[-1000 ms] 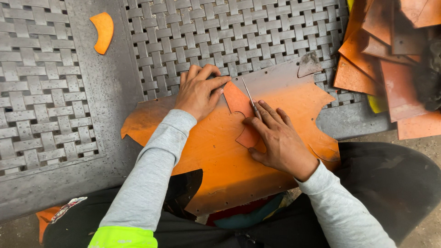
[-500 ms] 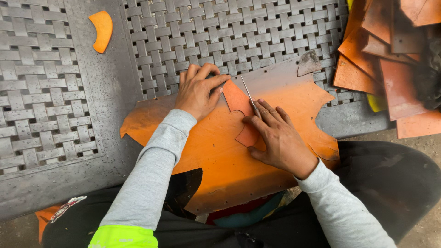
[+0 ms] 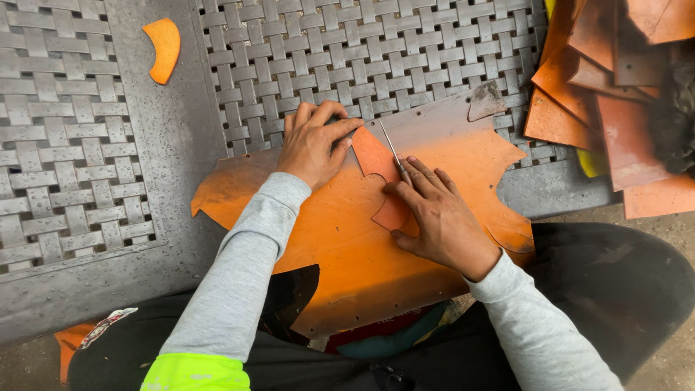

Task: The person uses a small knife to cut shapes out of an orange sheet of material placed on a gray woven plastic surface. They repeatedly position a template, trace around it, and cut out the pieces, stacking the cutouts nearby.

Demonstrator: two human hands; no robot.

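Big orange leather sheet (image 3: 347, 246), smooth with ragged wavy edges, lies over a grey woven-strap mat (image 3: 376, 51) and the person's lap. Left hand (image 3: 313, 143) presses flat on it, fingers spread, while the right hand (image 3: 440, 217) pinches a thin metal blade (image 3: 391, 148) along a small orange template (image 3: 380, 177). Leather scraps (image 3: 608, 94) crowd the right edge, with open mat above and left.

No screens or signs appear. At the lower left, a small crumpled wrapper scrap (image 3: 107, 324), whitish with red and dark print, lies on the grey surface beside an orange leather offcut (image 3: 69, 344). No other package or label can be made out.
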